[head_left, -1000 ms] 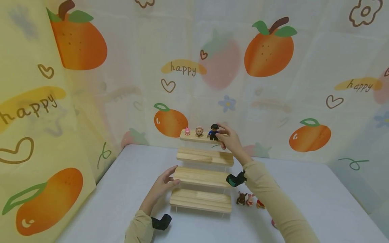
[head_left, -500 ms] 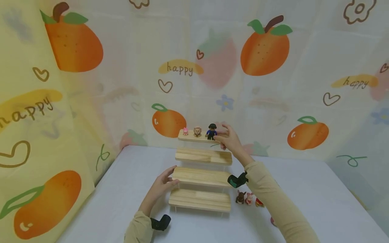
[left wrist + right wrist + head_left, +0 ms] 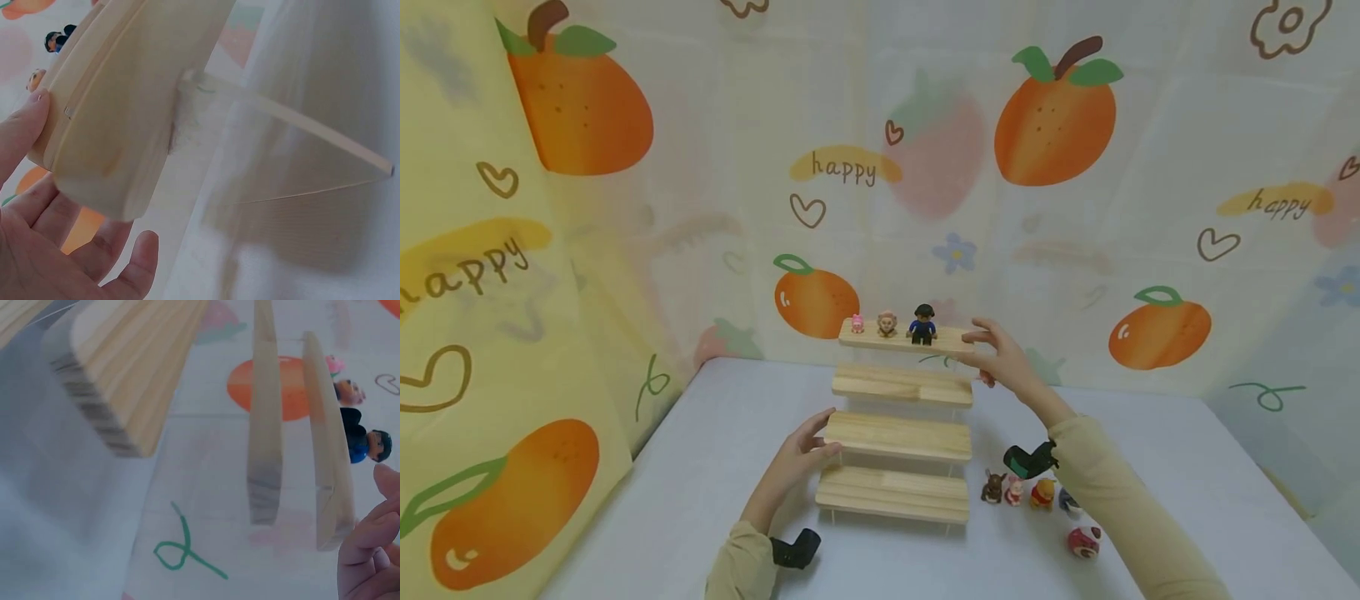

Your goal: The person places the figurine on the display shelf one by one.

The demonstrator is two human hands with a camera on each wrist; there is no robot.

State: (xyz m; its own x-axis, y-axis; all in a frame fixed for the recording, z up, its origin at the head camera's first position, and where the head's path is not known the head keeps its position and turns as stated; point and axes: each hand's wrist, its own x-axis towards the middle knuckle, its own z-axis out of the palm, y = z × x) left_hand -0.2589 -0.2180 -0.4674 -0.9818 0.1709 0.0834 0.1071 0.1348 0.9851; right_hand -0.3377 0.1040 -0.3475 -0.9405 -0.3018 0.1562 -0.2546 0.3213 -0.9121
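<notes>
A light wooden tiered display shelf [image 3: 895,487] stands on the white table. On its top board sit a pink figurine [image 3: 857,324], a lion figurine [image 3: 887,324] and a dark-haired toy figure [image 3: 922,326] in blue and black, upright. My left hand [image 3: 797,462] holds the left end of the second board from the bottom between thumb and fingers; the left wrist view shows the thumb [image 3: 28,128] at the board's edge. My right hand [image 3: 1003,358] is beside the top board's right end, fingers loosely bent, holding nothing, apart from the toy figure.
Right of the shelf, on the table, stand a brown figurine [image 3: 993,488], a piglet figurine [image 3: 1014,491] and a yellow bear figurine [image 3: 1042,493]. A dark-blue figurine [image 3: 1071,501] is partly behind my right sleeve, and a pink-red figurine [image 3: 1084,542] lies nearer. A printed fruit cloth [image 3: 715,275] hangs behind.
My right hand has let go of the toy figure, which stands on the top board, and has moved right. More figurines show beside the shelf. The left hand stays in place.
</notes>
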